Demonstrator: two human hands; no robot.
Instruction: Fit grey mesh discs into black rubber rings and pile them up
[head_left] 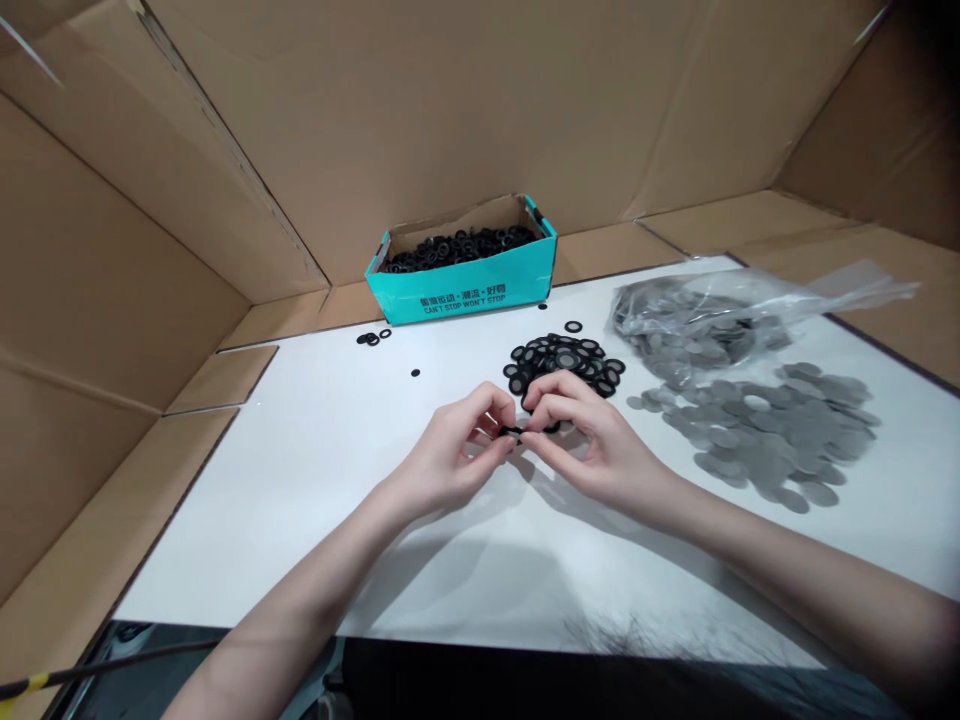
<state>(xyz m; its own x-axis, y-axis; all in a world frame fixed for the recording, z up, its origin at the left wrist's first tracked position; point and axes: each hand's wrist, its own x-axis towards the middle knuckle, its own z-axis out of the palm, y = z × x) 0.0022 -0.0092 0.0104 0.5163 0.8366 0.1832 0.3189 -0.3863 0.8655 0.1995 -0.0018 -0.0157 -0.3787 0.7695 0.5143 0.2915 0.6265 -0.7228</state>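
Observation:
Close together over the white table, my left hand and my right hand pinch a small black ring between thumbs and fingertips. The ring is seen nearly edge-on, and the fingers cover much of it. Whether a grey disc sits inside it, I cannot tell. Just behind my right hand lies a heap of black rings with grey discs in their centres. To the right, thin loose grey discs are spread in a flat pile.
At the back stands a turquoise cardboard box filled with black rings. A clear plastic bag of grey discs lies at the back right. Several black rings sit left of the box. Cardboard walls enclose the table.

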